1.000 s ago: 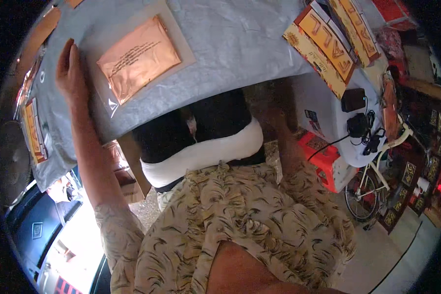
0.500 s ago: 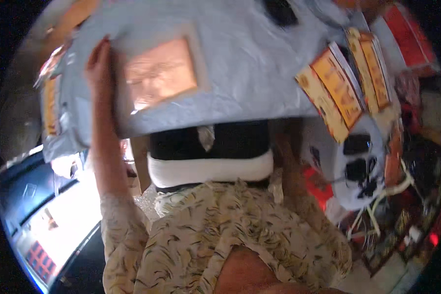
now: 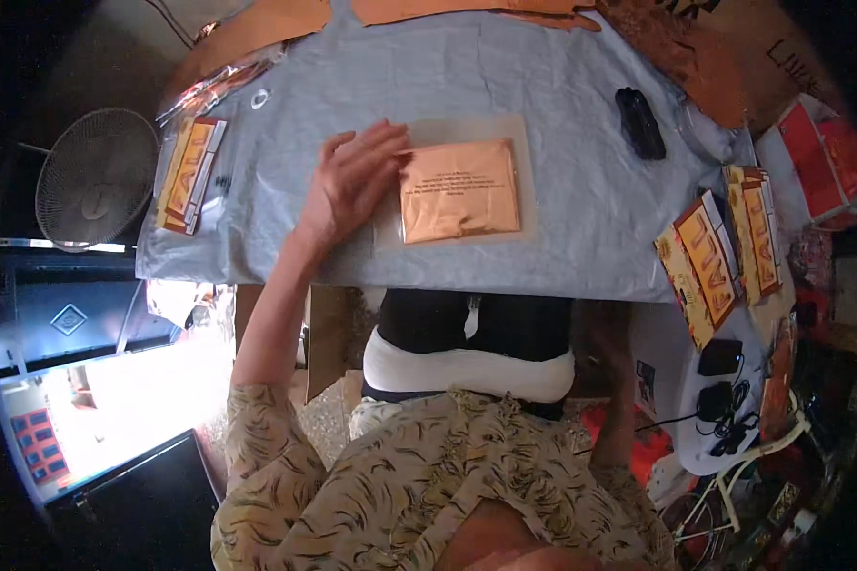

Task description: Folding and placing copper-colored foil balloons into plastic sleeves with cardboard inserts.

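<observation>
A big table covered in a grey cloth (image 3: 552, 105) fills the upper half of the frame, its near edge curving across the middle. Below it, at the bottom centre, is the person's own patterned shirt, and just above that a black seat with a white band (image 3: 467, 362) tucked under the table edge. Over at the far left there's a round grey fan (image 3: 95, 176) standing beside the table.

On the cloth, a little above centre, lies a clear plastic sleeve (image 3: 533, 214) with an orange packet (image 3: 459, 188) flat inside it. The left hand (image 3: 350, 186) comes up from the lower left on a bare forearm and rests on the left edge of that sleeve, fingers loosely spread, fingertips touching the packet's left side. It isn't gripping anything, just lying flat on it. The right hand isn't visible anywhere, so I can't tell what its fingers are doing.

Smaller stuff: a stack of orange-and-yellow flat boxes (image 3: 719, 262) sits at the right edge of the table, and another couple of the same kind (image 3: 190, 171) sit at the left edge near the fan. A small black object (image 3: 640, 122) lies in the upper right of the cloth, well apart from the packet.
</observation>
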The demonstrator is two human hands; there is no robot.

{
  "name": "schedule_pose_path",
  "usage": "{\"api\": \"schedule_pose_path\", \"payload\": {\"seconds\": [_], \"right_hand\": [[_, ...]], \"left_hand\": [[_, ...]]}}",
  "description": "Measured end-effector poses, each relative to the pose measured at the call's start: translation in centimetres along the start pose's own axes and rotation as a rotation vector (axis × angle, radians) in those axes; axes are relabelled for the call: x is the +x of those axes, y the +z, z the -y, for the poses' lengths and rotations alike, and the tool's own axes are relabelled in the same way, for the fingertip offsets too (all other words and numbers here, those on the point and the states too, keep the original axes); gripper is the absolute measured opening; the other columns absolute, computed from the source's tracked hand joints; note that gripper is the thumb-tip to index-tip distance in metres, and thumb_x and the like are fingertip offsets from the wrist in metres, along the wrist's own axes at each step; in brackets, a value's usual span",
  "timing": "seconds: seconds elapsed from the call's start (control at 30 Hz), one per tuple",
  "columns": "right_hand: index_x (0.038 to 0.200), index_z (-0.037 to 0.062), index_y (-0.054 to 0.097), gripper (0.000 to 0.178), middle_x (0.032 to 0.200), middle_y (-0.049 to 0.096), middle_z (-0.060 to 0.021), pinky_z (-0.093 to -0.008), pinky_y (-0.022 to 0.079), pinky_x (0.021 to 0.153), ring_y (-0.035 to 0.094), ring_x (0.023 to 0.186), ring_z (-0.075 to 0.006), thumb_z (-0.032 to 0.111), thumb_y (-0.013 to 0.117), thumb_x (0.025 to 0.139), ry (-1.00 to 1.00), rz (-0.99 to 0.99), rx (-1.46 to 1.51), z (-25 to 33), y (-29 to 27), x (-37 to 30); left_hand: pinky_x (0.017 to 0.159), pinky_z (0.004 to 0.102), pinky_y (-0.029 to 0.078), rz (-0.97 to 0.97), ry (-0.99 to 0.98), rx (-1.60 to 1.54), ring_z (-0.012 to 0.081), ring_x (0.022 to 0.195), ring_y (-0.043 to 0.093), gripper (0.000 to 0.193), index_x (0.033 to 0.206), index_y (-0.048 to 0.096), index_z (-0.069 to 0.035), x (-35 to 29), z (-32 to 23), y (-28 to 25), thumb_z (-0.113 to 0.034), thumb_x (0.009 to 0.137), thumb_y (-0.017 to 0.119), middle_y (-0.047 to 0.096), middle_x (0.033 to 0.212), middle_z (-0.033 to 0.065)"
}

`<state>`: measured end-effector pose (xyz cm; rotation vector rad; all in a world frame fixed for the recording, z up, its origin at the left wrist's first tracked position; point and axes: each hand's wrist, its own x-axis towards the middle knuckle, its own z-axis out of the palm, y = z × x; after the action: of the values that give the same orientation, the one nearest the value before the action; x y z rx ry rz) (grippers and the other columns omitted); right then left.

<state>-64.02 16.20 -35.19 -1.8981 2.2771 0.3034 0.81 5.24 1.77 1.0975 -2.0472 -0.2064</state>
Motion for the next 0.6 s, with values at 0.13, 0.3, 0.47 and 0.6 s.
{"api": "schedule_pose_path", "payload": {"seconds": [0.13, 0.3, 0.47, 0.6], "right_hand": [[0.139, 0.0079, 0.061, 0.055, 0.113, 0.070, -0.0209, -0.0448, 0.055, 0.094, 0.069, 0.104, -0.0376, 0.050, 0.047, 0.107, -0.102, 0.011, -0.268, 1.4, -1.8, -13.2], [0.119, 0.0008, 0.073, 0.050, 0.098, 0.077, -0.0220, -0.0426, 0.055, 0.094, 0.074, 0.095, -0.0374, 0.043, 0.049, 0.108, -0.012, 0.403, 0.330, 14.9, -30.4, -18.1], [0.127, -0.0024, 0.068, 0.032, 0.121, 0.073, -0.0222, -0.0421, 0.051, 0.103, 0.070, 0.116, -0.0342, 0.017, 0.054, 0.105, -0.635, -0.031, 0.862, 25.9, -42.6, -19.1], [0.155, 0.0036, 0.042, 0.063, 0.160, 0.042, -0.0185, -0.0537, 0.025, 0.125, 0.037, 0.150, -0.0354, 0.024, 0.063, 0.099, -0.970, -0.312, 0.400, 35.2, -42.9, -10.4]], "left_hand": [[0.123, 0.0528, 0.022, 0.274, 0.015, 0.309, 0.0214, 0.148, 0.045, 0.044, 0.143, 0.061, -0.011, -2.7, 0.0, -3.1, -0.032, 0.104, 0.060, 0.054, 0.156, 0.0033], [0.125, 0.0537, 0.019, 0.334, 0.046, 0.386, 0.0219, 0.153, 0.037, 0.058, 0.156, 0.045, -0.011, -2.8, 1.0, -2.1, -0.039, 0.106, 0.054, 0.043, 0.164, 0.0050], [0.125, 0.0555, 0.018, 0.341, 0.057, 0.390, 0.0228, 0.154, 0.036, 0.061, 0.157, 0.043, -0.009, -3.1, 1.2, -2.1, -0.041, 0.106, 0.053, 0.042, 0.165, 0.0062], [0.125, 0.0561, 0.017, 0.352, 0.060, 0.415, 0.0233, 0.154, 0.035, 0.061, 0.157, 0.043, -0.009, -3.0, 1.3, -2.0, -0.042, 0.106, 0.052, 0.041, 0.165, 0.0065]]}}
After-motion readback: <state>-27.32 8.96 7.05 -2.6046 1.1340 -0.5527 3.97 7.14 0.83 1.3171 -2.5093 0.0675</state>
